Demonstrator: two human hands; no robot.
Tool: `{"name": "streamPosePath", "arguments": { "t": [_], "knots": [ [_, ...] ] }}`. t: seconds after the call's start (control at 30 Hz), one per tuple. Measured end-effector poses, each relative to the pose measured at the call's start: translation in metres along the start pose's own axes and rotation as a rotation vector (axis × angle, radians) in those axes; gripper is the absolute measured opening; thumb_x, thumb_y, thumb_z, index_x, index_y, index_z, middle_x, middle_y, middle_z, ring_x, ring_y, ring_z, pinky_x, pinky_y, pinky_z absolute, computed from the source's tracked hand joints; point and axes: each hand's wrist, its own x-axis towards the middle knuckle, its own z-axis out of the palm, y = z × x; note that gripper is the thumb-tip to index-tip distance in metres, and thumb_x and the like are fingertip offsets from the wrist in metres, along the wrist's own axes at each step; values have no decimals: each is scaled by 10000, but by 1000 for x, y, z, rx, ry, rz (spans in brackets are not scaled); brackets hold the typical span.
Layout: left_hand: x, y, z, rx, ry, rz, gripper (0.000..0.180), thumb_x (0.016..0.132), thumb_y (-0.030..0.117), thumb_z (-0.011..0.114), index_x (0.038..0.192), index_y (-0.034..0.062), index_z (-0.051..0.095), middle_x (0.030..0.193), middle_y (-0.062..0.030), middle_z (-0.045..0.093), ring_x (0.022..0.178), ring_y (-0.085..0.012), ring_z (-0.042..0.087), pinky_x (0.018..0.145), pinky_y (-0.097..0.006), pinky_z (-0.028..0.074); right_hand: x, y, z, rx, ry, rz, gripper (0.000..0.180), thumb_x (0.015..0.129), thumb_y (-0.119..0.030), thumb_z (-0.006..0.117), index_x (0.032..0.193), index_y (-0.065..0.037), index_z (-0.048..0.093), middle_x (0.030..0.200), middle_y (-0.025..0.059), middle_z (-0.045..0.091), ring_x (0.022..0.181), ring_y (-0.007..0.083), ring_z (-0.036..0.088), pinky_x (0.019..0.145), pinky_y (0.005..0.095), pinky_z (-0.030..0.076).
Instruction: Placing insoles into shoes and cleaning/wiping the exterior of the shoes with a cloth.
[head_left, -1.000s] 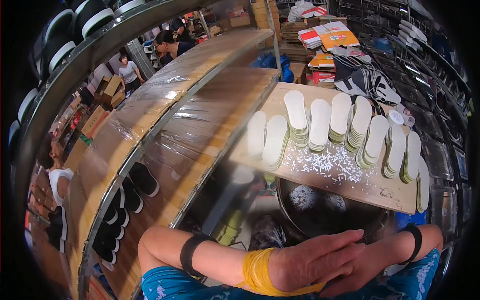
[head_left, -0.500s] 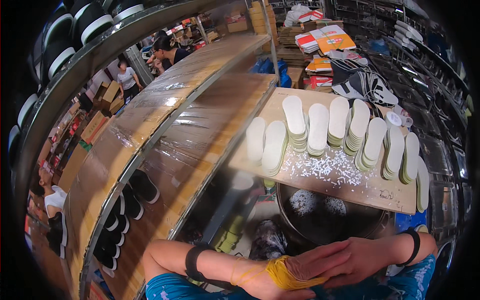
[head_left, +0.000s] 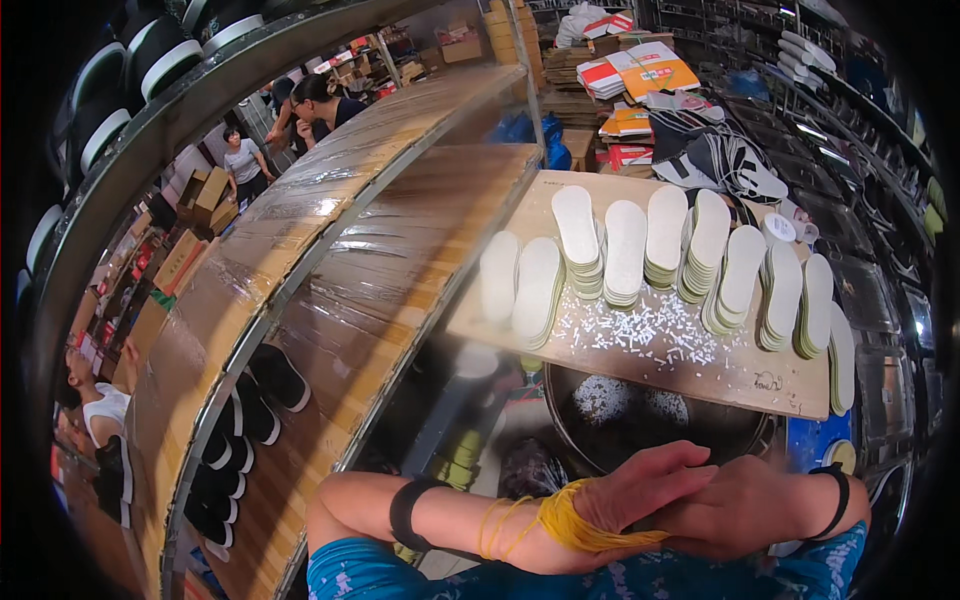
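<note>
Many thin yellow rubber bands [head_left: 575, 518] are wound in a thick bundle round my left wrist and the heel of the hand, with a few loose loops up the forearm. My left hand [head_left: 645, 482] points right, its fingers stretched out, holding nothing in them. Against it from the right comes my right hand [head_left: 738, 508], slightly blurred, its fingers partly hidden behind the left; strands of the bundle stretch to these fingers. Beyond both hands, stacks of pale insoles [head_left: 625, 245] stand in a row on a wooden board [head_left: 700, 385], with small white bits [head_left: 640, 330] scattered before them.
A dark round tub [head_left: 560, 425] with white bits inside lies under the board's near edge. Left stands a metal-edged shelf [head_left: 330, 250] wrapped in clear film, with black shoes [head_left: 275, 375] below. Flat cartons [head_left: 640, 75] are piled behind. Several other people are at the far left.
My left fingers have risen and now stretch out above the right hand. The band bundle sits nearer the left wrist, with strands drawn rightward. My view has shifted slightly.
</note>
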Motion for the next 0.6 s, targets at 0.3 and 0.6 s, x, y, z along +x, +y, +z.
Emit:
{"name": "streamPosePath", "arguments": {
  "t": [0.3, 0.6],
  "knots": [
    [13, -37, -1, 312, 174, 290, 530, 762, 107, 636, 1226, -2, 404, 1180, -175, 425, 1048, -323, 493, 873, -339, 428, 14, 3, -38, -7, -200, 12, 200, 748, -132, 535, 945, -136, 501, 679, 49, 533, 618, 227, 593, 488, 327, 482],
    [-11, -10, 6, 63, -175, -25, 413, 924, 230, 380, 1245, -29, 374, 1316, -228, 342, 1201, -304, 398, 1015, -351, 305, 12, -3, -22, 59, -586, 119, 159, 823, -253, 513, 914, -130, 556, 765, 87, 573, 675, 302, 589, 555, 363, 493]
  ]
}}
